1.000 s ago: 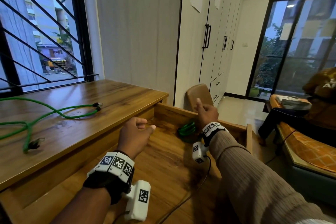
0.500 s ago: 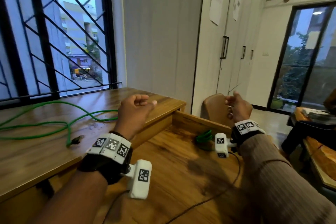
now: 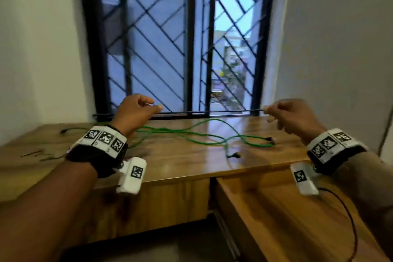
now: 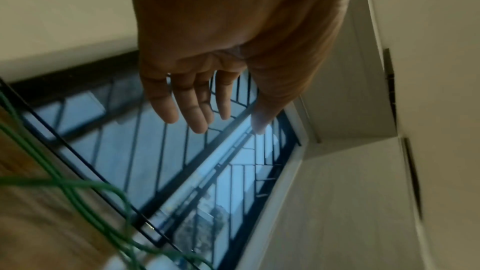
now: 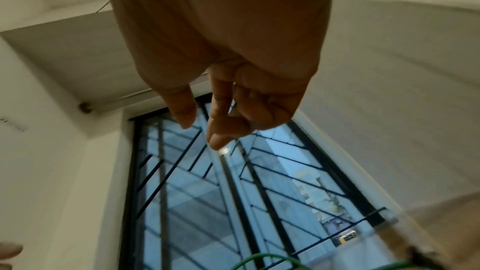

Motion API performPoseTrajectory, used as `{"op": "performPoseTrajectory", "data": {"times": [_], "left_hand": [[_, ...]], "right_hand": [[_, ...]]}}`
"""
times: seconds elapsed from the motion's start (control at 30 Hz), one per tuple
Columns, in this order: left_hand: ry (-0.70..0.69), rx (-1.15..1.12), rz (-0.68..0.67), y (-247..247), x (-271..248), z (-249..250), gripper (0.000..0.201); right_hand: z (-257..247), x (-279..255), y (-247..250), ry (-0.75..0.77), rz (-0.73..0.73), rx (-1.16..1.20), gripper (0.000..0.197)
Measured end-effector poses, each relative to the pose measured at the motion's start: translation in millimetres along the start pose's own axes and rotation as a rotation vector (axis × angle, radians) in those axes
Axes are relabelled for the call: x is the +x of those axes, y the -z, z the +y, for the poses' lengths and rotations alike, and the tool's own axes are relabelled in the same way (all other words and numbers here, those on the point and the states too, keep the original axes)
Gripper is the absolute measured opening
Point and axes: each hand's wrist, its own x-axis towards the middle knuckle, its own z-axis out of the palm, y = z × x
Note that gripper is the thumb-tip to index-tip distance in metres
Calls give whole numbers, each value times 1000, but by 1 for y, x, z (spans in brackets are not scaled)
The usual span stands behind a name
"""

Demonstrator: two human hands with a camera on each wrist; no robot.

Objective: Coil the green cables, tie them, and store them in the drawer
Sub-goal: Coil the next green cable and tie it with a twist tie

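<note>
Both hands hover above the surface, holding nothing: the left hand and right hand hang with loosely curled grips. The green cables sprawl uncoiled on the surface below them, near the window. The drawer stands open at right.

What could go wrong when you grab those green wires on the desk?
The green cables lie crossed over each other, so lifting one might drag the others into a knot. One plug end lies near the desk edge and could slip off. The drawer stands open below the right hand, so an arm could bump it.
</note>
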Motion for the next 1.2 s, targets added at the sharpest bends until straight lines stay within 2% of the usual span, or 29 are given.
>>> {"op": "performPoseTrajectory", "data": {"times": [0.03,0.17,0.27,0.33,0.43,0.53,0.6,0.67,0.77,0.87,0.93,1.0,1.13,1.2], "left_hand": [[12,51,26,22,1,-8,46],[79,234,37,91,6,-46,25],[168,337,16,122,19,-77,44],[200,385,-14,132,27,-91,54],[201,444,-76,135,38,-101,53],[204,513,-128,129,44,-103,57],[219,522,-165,122,50,-105,65],[206,553,-206,114,54,-105,70],[185,621,-266,106,63,-108,77],[145,735,-329,98,79,-114,95],[117,770,-310,92,94,-120,97],[80,747,-261,83,110,-125,82],[-3,502,-238,58,145,-140,27],[-49,405,-240,41,159,-147,26]], "right_hand": [[-13,3,-24,40,-64,-58,31],[-48,19,-119,266,-290,-227,27],[-65,32,-188,389,-404,-410,18],[-77,41,-231,406,-480,-517,30],[-94,50,-291,478,-567,-668,64],[-110,42,-339,499,-781,-818,79],[-116,33,-362,462,-926,-946,65],[-117,28,-378,499,-977,-1043,42],[-119,43,-380,634,-837,-1029,22],[-128,79,-356,662,-546,-842,20],[-130,103,-336,700,-364,-717,21],[-126,124,-323,742,-209,-585,22],[-97,162,-319,711,30,-334,24],[-78,178,-327,647,78,-185,25]]}}
